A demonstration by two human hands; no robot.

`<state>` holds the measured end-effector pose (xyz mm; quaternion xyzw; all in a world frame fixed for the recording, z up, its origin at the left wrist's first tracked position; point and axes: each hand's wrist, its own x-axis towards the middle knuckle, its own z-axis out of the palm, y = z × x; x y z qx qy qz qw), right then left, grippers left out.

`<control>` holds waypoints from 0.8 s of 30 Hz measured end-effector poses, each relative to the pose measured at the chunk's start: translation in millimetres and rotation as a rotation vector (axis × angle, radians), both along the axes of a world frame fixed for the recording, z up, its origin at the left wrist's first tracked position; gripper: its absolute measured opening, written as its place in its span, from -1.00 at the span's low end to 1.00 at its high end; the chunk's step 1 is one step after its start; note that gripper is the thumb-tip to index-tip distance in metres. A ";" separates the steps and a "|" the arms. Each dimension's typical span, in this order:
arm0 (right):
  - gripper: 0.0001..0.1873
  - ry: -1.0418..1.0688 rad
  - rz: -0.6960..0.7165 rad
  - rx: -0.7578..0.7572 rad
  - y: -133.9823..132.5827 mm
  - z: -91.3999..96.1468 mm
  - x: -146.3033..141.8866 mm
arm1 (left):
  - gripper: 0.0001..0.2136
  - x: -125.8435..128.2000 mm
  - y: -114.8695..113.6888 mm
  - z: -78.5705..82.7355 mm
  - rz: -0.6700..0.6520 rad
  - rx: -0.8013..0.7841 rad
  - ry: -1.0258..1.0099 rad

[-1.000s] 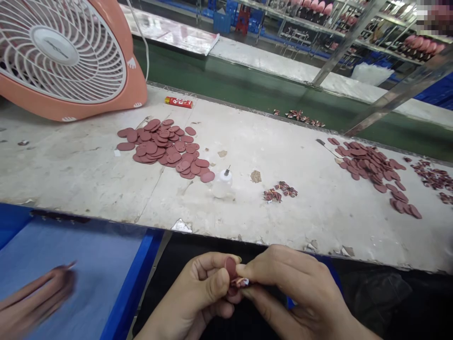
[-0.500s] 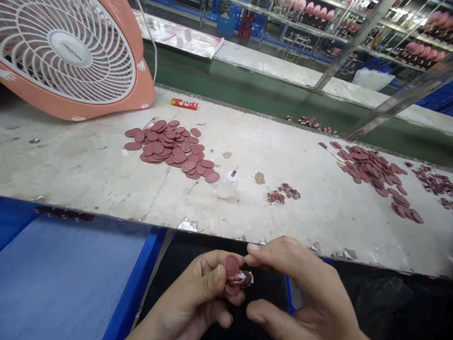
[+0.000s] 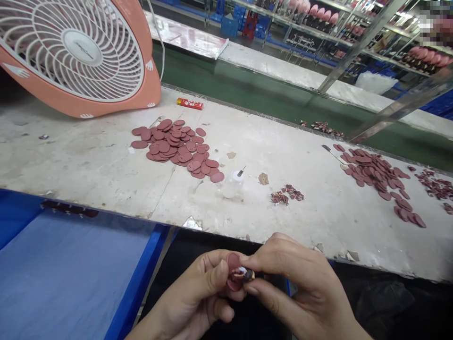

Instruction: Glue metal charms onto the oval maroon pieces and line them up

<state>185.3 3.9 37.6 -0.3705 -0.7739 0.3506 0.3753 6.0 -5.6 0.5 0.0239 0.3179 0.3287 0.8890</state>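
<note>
My left hand [image 3: 198,293] is closed on a dull-red oval disc [image 3: 233,261], thumb and fingers pinching its left side; the disc seems bent, or there are two of them. At the disc's middle sits a small dark brown piece [image 3: 248,275] with light edges and a whitish spot. The fingertips of my right hand [image 3: 293,278] close on this small piece from the right, thumb below and forefinger above. Both hands are just below the table's front edge. A translucent bottle [image 3: 232,185] with a needle tip stands on the table beyond them.
A pile of red discs [image 3: 177,146] and a pink fan [image 3: 116,106] occupy the left of the table [image 3: 106,174]. Small brown pieces [image 3: 287,193] lie mid-table; another disc pile [image 3: 375,170] lies right. A red tube [image 3: 190,104] is near the fan. Below left is a blue bin [image 3: 71,269].
My right hand has moved left, and its thumb and forefinger have closed on the small brown piece. The left hand keeps its hold. The view has shifted slightly.
</note>
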 end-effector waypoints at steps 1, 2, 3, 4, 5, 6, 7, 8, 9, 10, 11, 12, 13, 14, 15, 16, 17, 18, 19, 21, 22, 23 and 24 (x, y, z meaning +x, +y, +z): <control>-0.81 -0.002 -0.002 0.001 0.2 -0.4 -0.2 | -0.73 0.0 -1.1 -3.8 -0.001 0.016 -0.016; -0.81 -0.003 -0.005 0.004 0.4 -0.8 -0.4 | -0.74 0.0 -2.1 -7.3 -0.003 0.031 -0.034; -0.81 -0.005 -0.011 0.004 0.6 -1.1 -0.8 | -0.75 -0.1 -2.9 -10.3 -0.006 0.045 -0.049; -0.81 -0.007 -0.014 0.003 0.8 -1.4 -1.1 | -0.76 -0.1 -3.5 -12.6 -0.008 0.053 -0.058; -0.81 -0.008 -0.019 0.002 1.1 -1.8 -1.4 | -0.77 -0.2 -3.8 -14.1 -0.006 0.061 -0.062; -0.81 -0.015 -0.021 0.000 1.4 -2.1 -1.7 | -0.77 -0.3 -3.9 -15.0 -0.005 0.066 -0.063; -0.81 -0.019 -0.021 0.001 1.6 -2.3 -1.8 | -0.77 -0.4 -3.9 -15.1 -0.004 0.067 -0.061; -0.81 -0.023 -0.016 0.003 1.9 -2.4 -1.7 | -0.77 -0.5 -3.8 -14.7 -0.001 0.062 -0.055; -0.82 -0.026 -0.008 0.005 2.0 -2.4 -1.6 | -0.76 -0.5 -3.8 -13.7 -0.003 0.055 -0.047; -0.81 -0.030 0.002 0.008 2.1 -2.2 -1.3 | -0.75 -0.5 -3.9 -12.5 -0.002 0.050 -0.034; -0.81 -0.031 0.010 0.012 2.1 -1.7 -1.0 | -0.74 -0.6 -4.2 -11.1 0.002 0.047 -0.017; -0.80 -0.027 0.019 0.016 1.9 -1.0 -0.8 | -0.74 -0.6 -4.7 -9.8 0.007 0.047 0.001; -0.79 -0.021 0.027 0.019 1.8 -0.2 -0.5 | -0.72 -0.7 -5.4 -8.8 0.013 0.053 0.014; -0.78 -0.018 0.035 0.023 1.6 0.7 -0.3 | -0.71 -0.8 -6.2 -8.1 0.018 0.060 0.019; -0.78 -0.014 0.040 0.033 1.5 1.5 -0.2 | -0.71 -0.9 -7.0 -7.9 0.022 0.067 0.019; -0.77 -0.012 0.044 0.045 1.5 2.1 -0.1 | -0.71 -1.0 -7.7 -7.9 0.025 0.070 0.015; -0.77 -0.014 0.044 0.054 1.5 2.4 -0.1 | -0.71 -1.2 -8.2 -8.1 0.022 0.072 0.008; -0.77 -0.018 0.044 0.064 1.5 2.4 -0.1 | -0.71 -1.3 -8.3 -8.3 0.022 0.075 0.002; -0.77 -0.021 0.039 0.073 1.4 2.2 -0.2 | -0.72 -1.5 -8.2 -8.2 0.020 0.076 -0.003; -0.78 -0.023 0.019 0.081 0.8 1.1 -0.9 | -0.71 -1.8 -6.7 -7.0 0.002 0.082 -0.001; -0.78 -0.017 0.007 0.086 0.2 0.4 -1.6 | -0.68 -2.1 -5.7 -5.8 -0.007 0.090 0.007; -0.78 -0.006 -0.012 0.095 -0.7 -0.4 -2.8 | -0.65 -2.4 -4.7 -4.4 -0.013 0.100 0.023; -0.77 0.010 -0.042 0.114 -1.7 -1.3 -4.3 | -0.60 -2.7 -4.1 -3.0 -0.008 0.117 0.046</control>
